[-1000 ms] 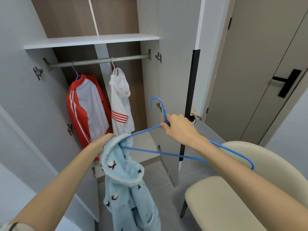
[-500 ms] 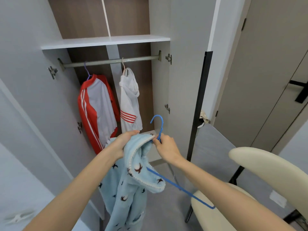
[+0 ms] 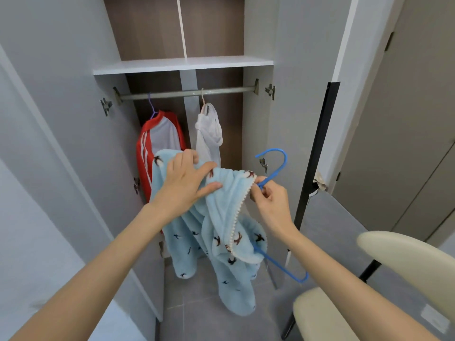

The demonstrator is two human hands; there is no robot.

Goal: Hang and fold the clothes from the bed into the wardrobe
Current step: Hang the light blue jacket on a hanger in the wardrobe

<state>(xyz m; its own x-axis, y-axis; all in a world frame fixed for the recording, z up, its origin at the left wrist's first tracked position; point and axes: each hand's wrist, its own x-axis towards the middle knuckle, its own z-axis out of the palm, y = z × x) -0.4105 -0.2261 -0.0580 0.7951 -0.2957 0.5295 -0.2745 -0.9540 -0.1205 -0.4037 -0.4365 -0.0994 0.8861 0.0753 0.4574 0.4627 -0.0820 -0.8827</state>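
Now, seen from the head, our left hand [image 3: 183, 185] bunches and holds up the pale blue fleece robe [image 3: 221, 232] before the open wardrobe, below its rail [image 3: 187, 92]. Our right hand [image 3: 270, 200] pinches the blue hanger [image 3: 280, 166] at its neck, the hanger partly inside the robe.

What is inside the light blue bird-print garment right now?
A blue hanger: its hook sticks out by the right hand, one arm end pokes out below. The bird-print garment covers the rest, while the left hand grips its top.
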